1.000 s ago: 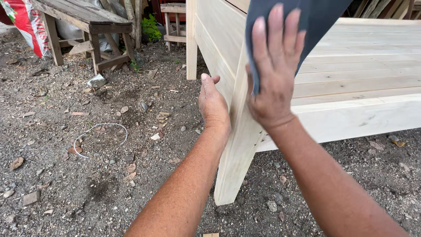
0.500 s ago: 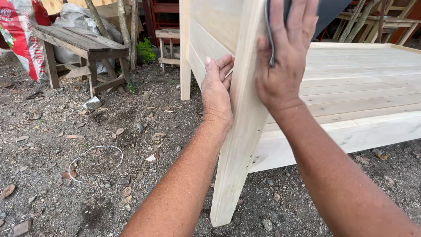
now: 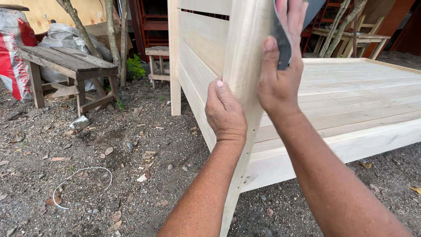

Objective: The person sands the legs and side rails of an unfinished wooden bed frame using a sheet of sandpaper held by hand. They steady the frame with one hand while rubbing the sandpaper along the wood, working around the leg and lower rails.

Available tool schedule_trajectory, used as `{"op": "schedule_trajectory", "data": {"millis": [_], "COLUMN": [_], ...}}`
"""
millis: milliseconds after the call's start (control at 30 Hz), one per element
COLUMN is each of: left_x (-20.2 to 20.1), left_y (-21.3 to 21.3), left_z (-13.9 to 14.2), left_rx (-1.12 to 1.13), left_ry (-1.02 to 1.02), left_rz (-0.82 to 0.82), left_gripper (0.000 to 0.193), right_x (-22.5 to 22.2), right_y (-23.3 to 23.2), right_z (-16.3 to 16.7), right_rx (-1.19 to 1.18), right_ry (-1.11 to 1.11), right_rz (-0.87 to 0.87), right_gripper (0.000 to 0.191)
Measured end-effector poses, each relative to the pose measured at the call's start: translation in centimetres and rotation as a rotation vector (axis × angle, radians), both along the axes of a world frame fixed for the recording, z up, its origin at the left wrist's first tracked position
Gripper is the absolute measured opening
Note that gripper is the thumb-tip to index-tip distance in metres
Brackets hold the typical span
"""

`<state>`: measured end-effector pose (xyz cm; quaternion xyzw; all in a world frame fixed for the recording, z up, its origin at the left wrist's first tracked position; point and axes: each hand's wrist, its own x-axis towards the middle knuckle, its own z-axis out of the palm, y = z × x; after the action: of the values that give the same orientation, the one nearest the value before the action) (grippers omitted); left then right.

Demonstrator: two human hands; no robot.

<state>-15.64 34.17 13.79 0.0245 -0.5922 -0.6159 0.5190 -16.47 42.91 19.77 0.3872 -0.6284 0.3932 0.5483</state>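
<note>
Outdoors on gravel, left hand (image 3: pixel 226 112) grips the bed frame's corner post (image 3: pixel 245 66) steady — right hand (image 3: pixel 280 74) presses sandpaper (image 3: pixel 283 46) flat against it.

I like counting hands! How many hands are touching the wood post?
2. The left hand grips the pale wooden post lower down; the right hand presses dark sandpaper against it higher up.

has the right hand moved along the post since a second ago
Yes. The right hand, pressing the dark sanding sheet on the post, has slid up the post, away from the bed's side rail.
</note>
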Motion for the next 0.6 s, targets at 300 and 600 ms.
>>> {"op": "schedule_trajectory", "data": {"millis": [300, 600], "left_x": [1.6, 2.7], "left_y": [-0.5, -1.0], "left_z": [0.0, 0.1], "left_rx": [-0.24, -0.425], "left_ry": [0.062, -0.127], "left_rz": [0.085, 0.018], "left_gripper": [0.043, 0.061], "right_x": [-0.8, 1.3], "right_y": [0.1, -0.6], "right_z": [-3.1, 4.1], "right_rx": [0.01, 0.029], "right_ry": [-0.018, -0.002], "right_rz": [-0.097, -0.235], "right_gripper": [0.047, 0.046]}}
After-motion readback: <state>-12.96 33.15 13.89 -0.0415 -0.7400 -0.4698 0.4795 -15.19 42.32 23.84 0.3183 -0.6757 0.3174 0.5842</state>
